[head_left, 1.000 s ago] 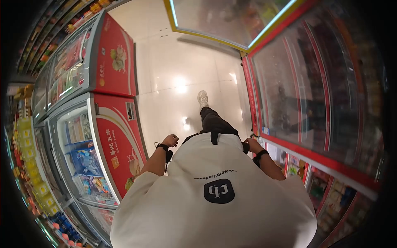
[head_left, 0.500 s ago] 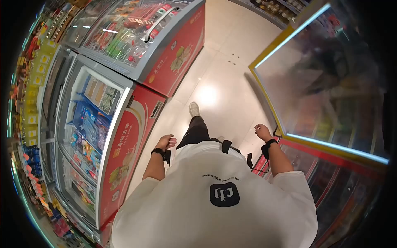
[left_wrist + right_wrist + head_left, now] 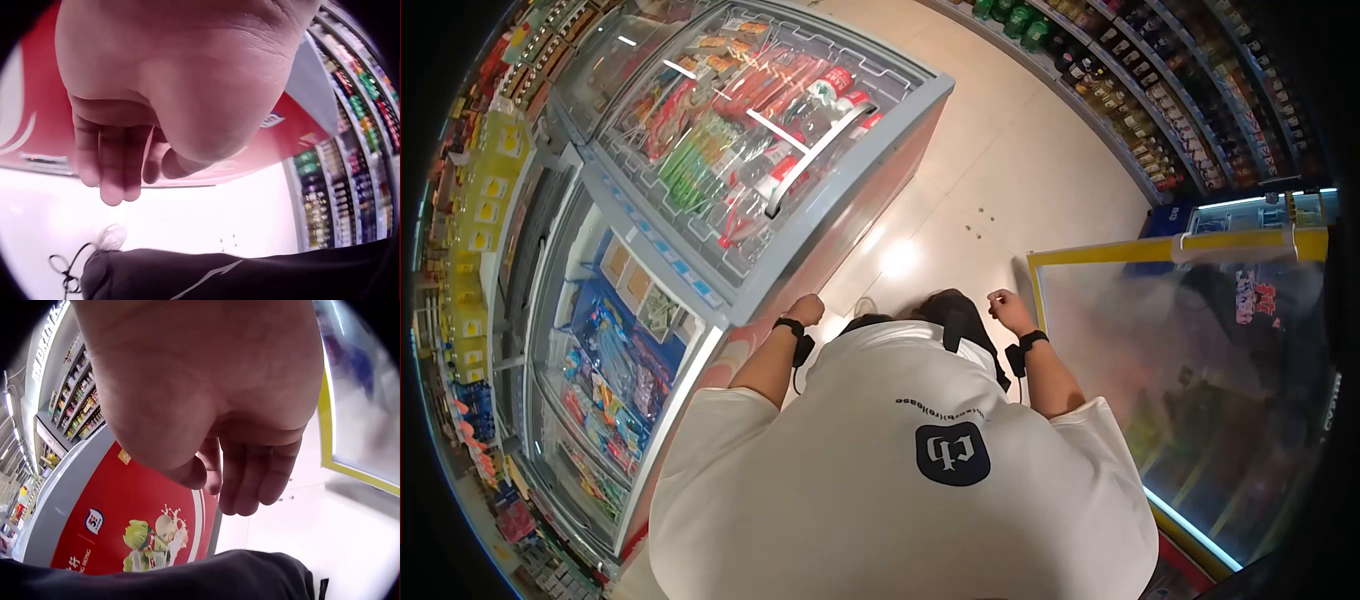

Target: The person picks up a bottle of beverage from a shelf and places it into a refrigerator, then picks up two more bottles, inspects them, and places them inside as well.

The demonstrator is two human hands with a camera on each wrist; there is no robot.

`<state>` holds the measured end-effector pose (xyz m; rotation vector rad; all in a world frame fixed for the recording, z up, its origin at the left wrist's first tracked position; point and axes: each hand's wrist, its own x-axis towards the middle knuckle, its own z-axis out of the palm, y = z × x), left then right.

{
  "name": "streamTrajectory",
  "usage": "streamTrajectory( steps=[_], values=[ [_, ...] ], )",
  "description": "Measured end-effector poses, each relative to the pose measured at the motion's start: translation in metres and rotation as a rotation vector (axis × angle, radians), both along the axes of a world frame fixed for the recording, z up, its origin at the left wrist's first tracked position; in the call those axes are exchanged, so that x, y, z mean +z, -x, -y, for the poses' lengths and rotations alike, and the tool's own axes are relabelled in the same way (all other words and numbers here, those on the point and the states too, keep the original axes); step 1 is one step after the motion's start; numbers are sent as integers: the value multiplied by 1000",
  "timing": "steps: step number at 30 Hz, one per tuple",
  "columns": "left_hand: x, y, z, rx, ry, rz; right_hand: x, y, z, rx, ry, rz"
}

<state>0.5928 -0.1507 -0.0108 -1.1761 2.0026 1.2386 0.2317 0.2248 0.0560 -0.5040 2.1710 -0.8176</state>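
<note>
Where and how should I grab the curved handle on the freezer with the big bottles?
Probably mid-bar on the curved handle, reaching from the aisle with your left hand: it's a slim, bowed bar lying just inside the freezer's grey rim.

At the far right, you can see long grey shelves (image 3: 1142,180) which carry many bottles, with green plastic bottles (image 3: 1035,33) on their left part. At the left there are bright yellow display panels (image 3: 504,133). Small dark spots mark the pale glossy tiled floor (image 3: 1000,150).
</note>
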Motion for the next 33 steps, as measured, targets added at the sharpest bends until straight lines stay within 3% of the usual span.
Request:
streamTrajectory(
  steps=[1,6,9,11,12,13,14,16,17,19,21,24,26,28,30,32,33],
  values=[
    [0,31,7,-204,310,-166,-9,12,3,-21,4,84],
    [60,218,31,-135,123,-394,-80,105,-15,-25,-66,243],
    [73,325,39,-219,198,-407,-88,172,-15,-161,-249,366],
    [62,395,48,-265,253,-393,-61,219,-7,-251,-250,383],
    [60,428,55,-259,279,-397,-166,257,-54,47,-158,157],
    [70,462,57,-254,306,-417,-117,281,-26,-85,-250,204],
    [88,498,61,-242,338,-438,-87,304,-7,-141,-183,163],
    [128,564,73,-116,-40,-531,-70,365,20,-369,-97,424],
    [132,592,81,-115,-28,-542,-69,395,33,-385,-94,395],
    [132,645,94,89,-260,-694,-68,449,56,-406,-88,353],
    [138,688,117,143,-232,-692,-68,504,90,-307,-187,324],
    [125,747,158,377,-196,-692,-74,583,149,-79,-245,254],
    [116,781,189,409,-153,-617,-73,632,184,-39,-159,218],
    [123,811,227,246,-37,-409,-67,684,218,-55,-127,231],
    [67,834,263,130,195,-318,-54,734,249,-78,-130,212],
    [0,843,297,103,155,-124,-38,770,266,-107,-194,219],
    [-6,837,305,114,152,-125,-31,793,280,-58,-220,266]
  ],
)
